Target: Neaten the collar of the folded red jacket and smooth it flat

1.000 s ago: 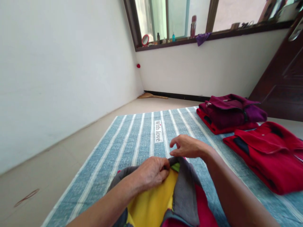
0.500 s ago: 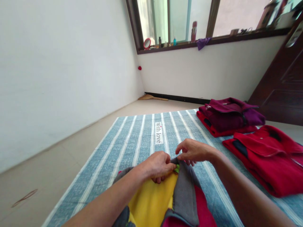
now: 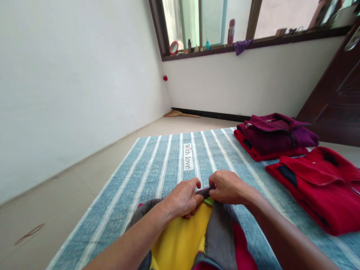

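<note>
Seemingly we are straightening the collar (image 3: 221, 225), lower centre: right hand (image 3: 227, 187) pinching its edge, left hand (image 3: 182, 197) curled, grip unclear; next calls for even tension.

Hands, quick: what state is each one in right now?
Left hand: partly curled at the garment's gray edge; whether its grip is closed can't be told.
Right hand: closed, pinching that same edge.

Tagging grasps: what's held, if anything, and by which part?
The yellow-lined garment, by its grey far edge: right hand pinches it; left hand touches alongside, grip unclear.
</note>
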The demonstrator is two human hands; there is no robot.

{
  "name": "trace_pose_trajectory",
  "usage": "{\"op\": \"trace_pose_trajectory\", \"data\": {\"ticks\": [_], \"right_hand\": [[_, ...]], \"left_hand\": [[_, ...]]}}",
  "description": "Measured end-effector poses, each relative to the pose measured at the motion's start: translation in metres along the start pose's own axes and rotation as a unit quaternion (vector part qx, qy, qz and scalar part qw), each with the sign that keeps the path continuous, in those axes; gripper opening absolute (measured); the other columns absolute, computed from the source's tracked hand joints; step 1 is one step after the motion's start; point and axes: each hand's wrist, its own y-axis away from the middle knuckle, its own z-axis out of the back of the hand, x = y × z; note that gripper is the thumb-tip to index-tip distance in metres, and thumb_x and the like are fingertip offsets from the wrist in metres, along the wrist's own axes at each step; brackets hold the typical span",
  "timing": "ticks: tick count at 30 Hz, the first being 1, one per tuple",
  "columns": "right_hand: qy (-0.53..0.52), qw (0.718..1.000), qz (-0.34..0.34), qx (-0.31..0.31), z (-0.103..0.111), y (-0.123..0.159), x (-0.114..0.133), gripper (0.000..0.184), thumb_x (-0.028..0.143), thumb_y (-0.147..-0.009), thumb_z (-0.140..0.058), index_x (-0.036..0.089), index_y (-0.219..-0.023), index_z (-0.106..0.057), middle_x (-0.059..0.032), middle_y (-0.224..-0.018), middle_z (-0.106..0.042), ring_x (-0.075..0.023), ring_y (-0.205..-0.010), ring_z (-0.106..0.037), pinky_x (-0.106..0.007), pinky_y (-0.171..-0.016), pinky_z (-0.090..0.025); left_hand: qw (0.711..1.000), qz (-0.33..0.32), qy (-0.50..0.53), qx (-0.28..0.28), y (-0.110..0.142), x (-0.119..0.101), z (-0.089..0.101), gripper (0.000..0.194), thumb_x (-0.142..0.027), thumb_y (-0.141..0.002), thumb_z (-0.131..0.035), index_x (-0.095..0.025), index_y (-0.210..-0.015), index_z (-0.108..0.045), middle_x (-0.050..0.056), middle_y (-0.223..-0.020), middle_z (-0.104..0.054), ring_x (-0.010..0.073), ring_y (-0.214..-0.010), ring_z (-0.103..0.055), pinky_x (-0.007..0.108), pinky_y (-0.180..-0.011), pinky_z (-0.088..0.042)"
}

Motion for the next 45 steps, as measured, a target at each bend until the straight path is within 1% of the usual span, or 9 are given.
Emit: {"op": "trace_pose_trajectory", "data": {"ticks": [8,14,20,24,28,31,35,40,45], "right_hand": [[0.055,0.998,0.001,-0.044,0.0,0.005,0.011,0.021,0.024,-0.073,-0.054,0.016,-0.081,-0.072,-0.0139,-0.082,-0.072,-0.0268,-0.08,-0.066,-0.029,-0.058,-0.036],[0.072,0.995,-0.012,-0.062,-0.006,0.004,0.016,0.023,0.022,-0.076,-0.051,0.015,-0.084,-0.071,-0.0159,-0.087,-0.072,-0.0286,-0.082,-0.067,-0.03,-0.06,-0.039],[0.069,0.996,-0.015,-0.053,-0.012,0.002,0.017,0.023,0.02,-0.076,-0.05,0.015,-0.084,-0.071,-0.0157,-0.088,-0.072,-0.0281,-0.083,-0.067,-0.03,-0.061,-0.039],[0.025,0.997,-0.015,-0.069,-0.007,0.001,0.008,0.024,0.021,-0.08,-0.048,0.016,-0.078,-0.071,-0.0127,-0.083,-0.072,-0.0246,-0.08,-0.065,-0.028,-0.061,-0.038],[-0.119,0.99,0.008,-0.075,0.007,0.003,-0.021,0.023,0.013,-0.078,-0.048,0.016,-0.081,-0.07,-0.0037,-0.067,-0.067,-0.0145,-0.065,-0.062,-0.022,-0.056,-0.037],[-0.237,0.971,0.005,-0.015,0.009,0.004,-0.041,0.019,0.011,-0.072,-0.053,0.014,-0.085,-0.067,0.0023,-0.058,-0.06,-0.0102,-0.049,-0.057,-0.019,-0.047,-0.037],[-0.315,0.943,0.038,0.098,0.002,0.001,-0.041,0.018,0.005,-0.065,-0.054,0.015,-0.077,-0.064,0.0068,-0.051,-0.054,-0.0087,-0.043,-0.054,-0.016,-0.041,-0.035],[-0.291,0.951,0.046,0.092,-0.003,-0.001,-0.031,0.017,0.003,-0.064,-0.053,0.015,-0.072,-0.06,0.0074,-0.05,-0.053,-0.0076,-0.045,-0.052,-0.016,-0.042,-0.034],[-0.267,0.952,0.079,0.127,-0.004,0.0,-0.034,0.019,0.013,-0.065,-0.066,0.016,-0.083,-0.06,0.0063,-0.061,-0.058,-0.0089,-0.053,-0.055,-0.017,-0.046,-0.036]], "left_hand": [[0.999,0.036,0.032,0.009,0.0,-0.006,-0.001,0.023,-0.032,-0.086,-0.046,-0.021,-0.101,-0.059,-0.007,-0.045,-0.05,0.0114,-0.036,-0.049,0.019,-0.037,-0.039],[0.999,0.04,-0.008,-0.022,-0.005,-0.006,-0.004,0.021,-0.038,-0.086,-0.046,-0.02,-0.088,-0.057,-0.004,-0.046,-0.052,0.015,-0.039,-0.055,0.021,-0.037,-0.04],[0.988,0.041,-0.127,-0.074,-0.008,-0.013,-0.005,0.025,-0.04,-0.085,-0.046,-0.02,-0.082,-0.059,-0.001,-0.047,-0.056,0.0181,-0.047,-0.061,0.027,-0.052,-0.045],[0.986,0.05,-0.144,-0.074,-0.008,-0.016,-0.004,0.03,-0.044,-0.085,-0.044,-0.019,-0.081,-0.06,0.002,-0.049,-0.059,0.02,-0.048,-0.062,0.029,-0.055,-0.045],[0.991,0.046,-0.119,-0.051,-0.009,-0.014,-0.003,0.035,-0.05,-0.082,-0.046,-0.018,-0.077,-0.061,0.003,-0.049,-0.06,0.0192,-0.045,-0.06,0.028,-0.051,-0.045],[0.991,0.057,-0.109,-0.049,-0.012,-0.01,-0.003,0.036,-0.051,-0.08,-0.048,-0.018,-0.077,-0.061,0.003,-0.045,-0.058,0.0186,-0.041,-0.058,0.027,-0.047,-0.044],[0.991,0.059,-0.115,-0.043,-0.016,-0.009,-0.004,0.037,-0.052,-0.081,-0.045,-0.018,-0.074,-0.06,0.003,-0.045,-0.058,0.0187,-0.04,-0.058,0.027,-0.044,-0.044],[0.984,0.061,-0.156,-0.061,-0.014,-0.016,-0.004,0.034,-0.048,-0.082,-0.045,-0.019,-0.07,-0.058,0.003,-0.045,-0.058,0.0178,-0.04,-0.057,0.027,-0.047,-0.044],[0.983,0.056,-0.165,-0.063,-0.012,-0.019,-0.004,0.036,-0.048,-0.084,-0.043,-0.018,-0.073,-0.06,0.002,-0.046,-0.059,0.0186,-0.042,-0.059,0.028,-0.05,-0.045]]}}
